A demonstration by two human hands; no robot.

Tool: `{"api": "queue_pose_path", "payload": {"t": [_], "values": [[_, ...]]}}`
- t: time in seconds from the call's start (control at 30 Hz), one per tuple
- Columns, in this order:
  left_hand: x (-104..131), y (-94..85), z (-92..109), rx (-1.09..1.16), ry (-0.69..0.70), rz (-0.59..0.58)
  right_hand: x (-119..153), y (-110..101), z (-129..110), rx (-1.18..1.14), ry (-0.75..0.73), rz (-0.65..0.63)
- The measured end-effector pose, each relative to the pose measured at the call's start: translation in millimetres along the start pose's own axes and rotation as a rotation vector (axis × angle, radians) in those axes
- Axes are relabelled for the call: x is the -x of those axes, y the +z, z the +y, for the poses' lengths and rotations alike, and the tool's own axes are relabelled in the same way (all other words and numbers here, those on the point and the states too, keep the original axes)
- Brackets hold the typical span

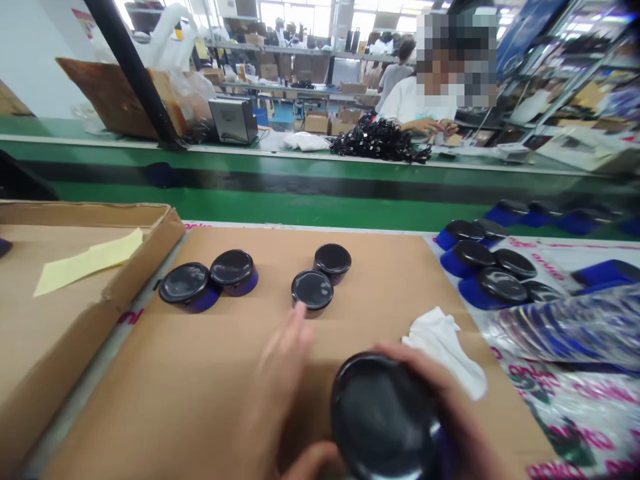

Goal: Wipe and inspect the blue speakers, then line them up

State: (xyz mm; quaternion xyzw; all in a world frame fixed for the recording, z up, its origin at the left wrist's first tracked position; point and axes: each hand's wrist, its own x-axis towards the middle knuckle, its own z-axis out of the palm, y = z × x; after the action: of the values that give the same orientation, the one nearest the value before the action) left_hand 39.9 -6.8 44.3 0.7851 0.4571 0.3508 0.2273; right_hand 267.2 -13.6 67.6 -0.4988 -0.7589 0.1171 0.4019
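Observation:
Close to the camera, my right hand (453,400) is wrapped round a large black-topped, dark blue round container (383,417). To its left my left hand (283,367) is blurred, its fingers extended and its thumb apart, with nothing held in it. Those fingertips are at the near edge of a small black-lidded jar (312,291); whether they touch it I cannot tell. A second such jar (333,261) stands just behind. Two more black-lidded blue jars, one (234,270) beside the other (186,285), are at the left of the cardboard sheet (370,320). A white cloth (445,347) lies on the right.
An open cardboard box (115,287) with yellow paper (90,261) is at the left. Several blue containers (493,287) and stacked clear-wrapped discs (575,327) lie on the right. Beyond the green belt (300,208), a person (405,100) works beside a black cable pile (380,140).

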Motion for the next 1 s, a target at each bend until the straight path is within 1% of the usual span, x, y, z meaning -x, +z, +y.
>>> {"api": "queue_pose_path", "payload": {"t": [0.03, 0.07, 0.1, 0.17, 0.2, 0.27, 0.37, 0.4, 0.5, 0.53, 0.6, 0.63, 0.73, 0.77, 0.83, 0.87, 0.9, 1.0], "values": [[2, -2.1, -6, -0.066, -0.061, 0.012, -1, -3, 4, 0.108, -0.045, 0.013], [5, -4.1, -13, -0.12, -0.109, 0.03, -4, -5, 8, 0.244, -0.12, -0.003], [7, -5.7, -20, -0.16, -0.138, 0.048, -6, -6, 12, 0.388, -0.209, -0.048], [11, -6.8, -31, -0.198, -0.139, 0.113, -12, -6, 20, 0.627, -0.372, -0.173], [12, -6.3, -35, -0.203, -0.12, 0.141, -15, -6, 23, 0.693, -0.407, -0.22], [14, -4.3, -40, -0.191, -0.101, 0.151, -20, -6, 29, 0.724, -0.393, -0.249], [17, -1.6, -41, -0.174, -0.111, 0.11, -26, -7, 35, 0.73, -0.402, -0.29], [18, -1.3, -41, -0.177, -0.115, 0.105, -28, -7, 38, 0.722, -0.4, -0.274], [20, -1.1, -44, -0.185, -0.115, 0.07, -33, -9, 45, 0.682, -0.367, -0.169], [20, -0.9, -45, -0.179, -0.121, 0.064, -33, -9, 47, 0.659, -0.367, -0.178], [21, -0.4, -46, -0.162, -0.133, 0.074, -33, -8, 52, 0.593, -0.374, -0.246], [21, -0.2, -47, -0.156, -0.143, 0.085, -33, -8, 55, 0.554, -0.368, -0.239], [22, -0.1, -49, -0.183, -0.137, 0.085, -32, -6, 64, 0.42, -0.322, -0.091], [23, -0.3, -51, -0.205, -0.12, 0.076, -33, -6, 67, 0.367, -0.297, -0.097], [24, -0.6, -54, -0.235, -0.084, 0.06, -34, -7, 70, 0.259, -0.209, -0.192], [24, -0.8, -55, -0.237, -0.083, 0.065, -35, -8, 69, 0.202, -0.141, -0.229], [24, -1.0, -56, -0.232, -0.085, 0.075, -35, -9, 66, 0.137, -0.055, -0.227], [19, -3.2, -49, -0.2, -0.073, 0.144, -34, -10, 45, -0.14, 0.233, -0.147]]}}
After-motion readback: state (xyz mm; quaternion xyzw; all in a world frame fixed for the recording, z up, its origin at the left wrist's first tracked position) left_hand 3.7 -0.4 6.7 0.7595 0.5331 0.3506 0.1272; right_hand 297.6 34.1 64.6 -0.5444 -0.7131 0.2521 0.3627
